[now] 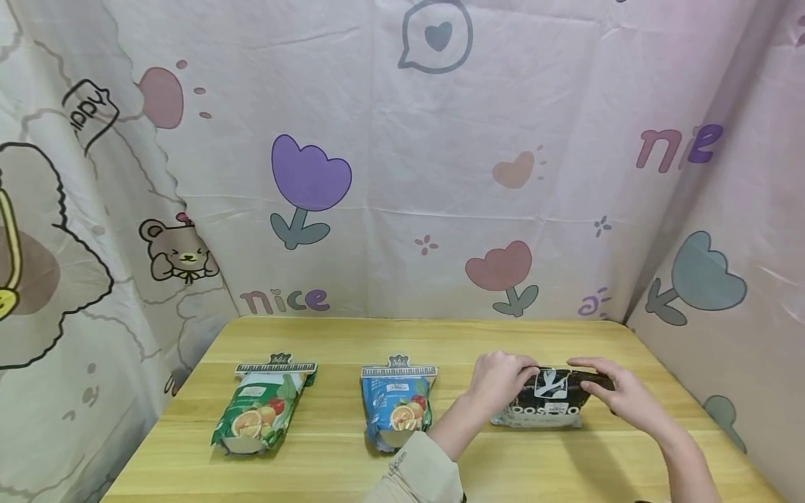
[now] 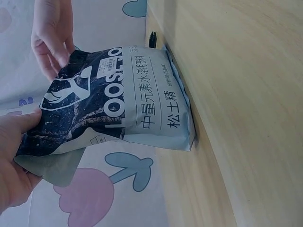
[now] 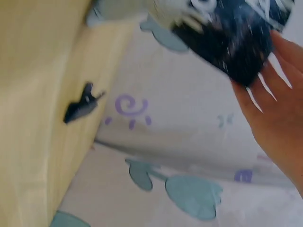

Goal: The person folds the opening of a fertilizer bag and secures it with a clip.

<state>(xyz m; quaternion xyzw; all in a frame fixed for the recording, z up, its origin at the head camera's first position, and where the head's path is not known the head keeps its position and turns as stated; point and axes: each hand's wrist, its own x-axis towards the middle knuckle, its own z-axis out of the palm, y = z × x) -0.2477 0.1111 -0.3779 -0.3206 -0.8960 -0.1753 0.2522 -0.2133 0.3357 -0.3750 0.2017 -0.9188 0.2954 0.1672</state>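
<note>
A black-and-pale fertilizer bag (image 1: 547, 402) stands on the table, its black top bent over somewhat. My left hand (image 1: 499, 377) pinches the bag's top edge at the left corner, thumb on the printed face in the left wrist view. At the other top corner, my right hand (image 1: 619, 395) holds the bag between its thumb and fingers. The right wrist view has those fingers (image 3: 265, 90) spread behind the black part. A small dark clip-like piece (image 3: 81, 106) lies on the table beyond the bag, also visible in the left wrist view.
A green fruit-printed bag (image 1: 260, 412) lies at the left of the wooden table (image 1: 314, 482). A blue one (image 1: 396, 409) lies in the middle. Each has a striped clip with a crown-shaped top across its upper edge. Printed cloth (image 1: 390, 209) surrounds the table.
</note>
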